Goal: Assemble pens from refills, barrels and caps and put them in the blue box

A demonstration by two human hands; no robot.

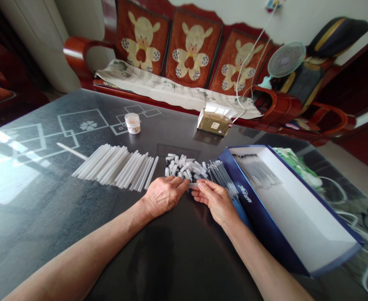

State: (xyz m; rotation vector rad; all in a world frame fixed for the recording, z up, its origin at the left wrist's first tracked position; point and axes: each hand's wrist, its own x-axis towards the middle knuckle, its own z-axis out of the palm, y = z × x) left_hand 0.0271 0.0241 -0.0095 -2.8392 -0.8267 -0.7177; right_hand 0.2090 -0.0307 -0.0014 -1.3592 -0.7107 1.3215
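Note:
Between my hands is a small translucent white pen piece [193,184], its right end pinched by the thumb and fingers of my right hand [214,200]. My left hand [167,194] has its fingers curled together at the left end of that piece; what they grip is hidden. Just beyond the fingertips lies a pile of small white pen caps [184,164], some with black parts. Left of it, long translucent white pen tubes [118,165] lie side by side. Beside my right hand is a row of thin pen refills [223,175].
A blue box [312,228] with a white inside stands at the right, holding more refills [257,169]. One loose tube [72,151] lies far left. Further back are a small round tub [132,123] and a tissue box [213,121]. White cables [367,236] lie right of the box.

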